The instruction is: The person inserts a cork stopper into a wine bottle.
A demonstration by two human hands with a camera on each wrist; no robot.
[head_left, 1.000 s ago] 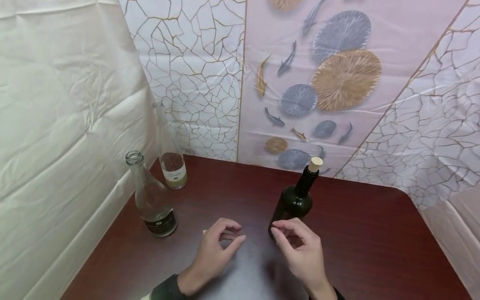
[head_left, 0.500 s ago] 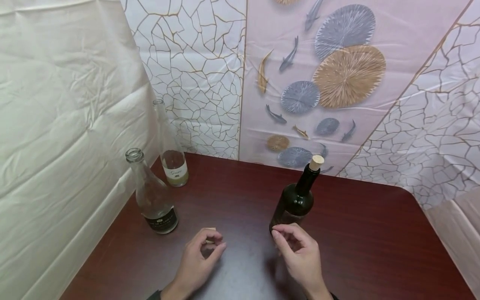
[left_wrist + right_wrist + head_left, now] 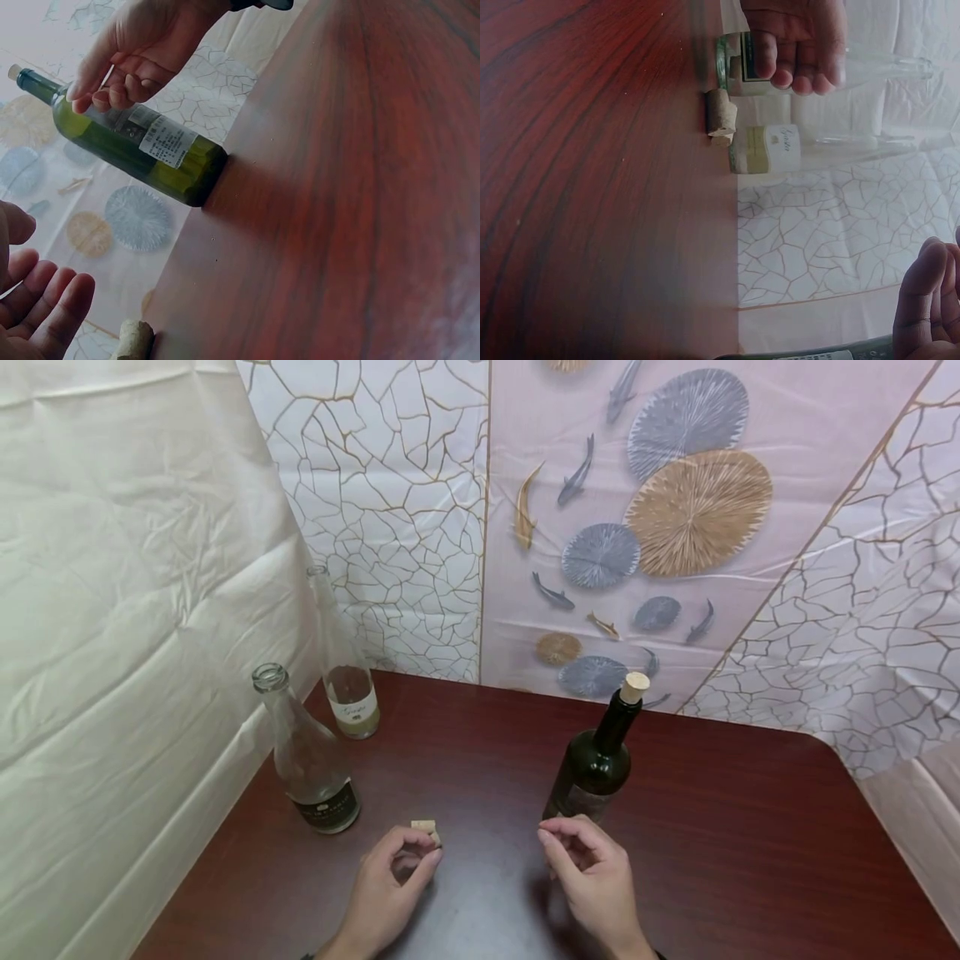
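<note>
My left hand [image 3: 386,885] hovers low over the table with loosely bent fingers and holds nothing. Just beyond its fingertips, loose corks [image 3: 423,825] lie on the table, partly hidden by the hand in the head view; the right wrist view shows one cork [image 3: 718,111] with another right beside it. In front of the dark green wine bottle [image 3: 592,768], my right hand [image 3: 596,881] is held with relaxed, bent fingers and nothing in them. That bottle stands upright, with a pale cork [image 3: 635,687] in its mouth and a white back label [image 3: 169,140].
Two clear glass bottles stand uncorked at the left: a nearer one with a black label [image 3: 328,810] and a farther one with a white and green label [image 3: 355,712]. The dark red table [image 3: 750,827] ends at patterned cloth [image 3: 390,527] behind and plain cloth at left.
My left hand has drawn left and toward me, bringing the corks beyond its fingers into view. My right hand has lowered slightly in front of the green bottle. The bottles stay put.
</note>
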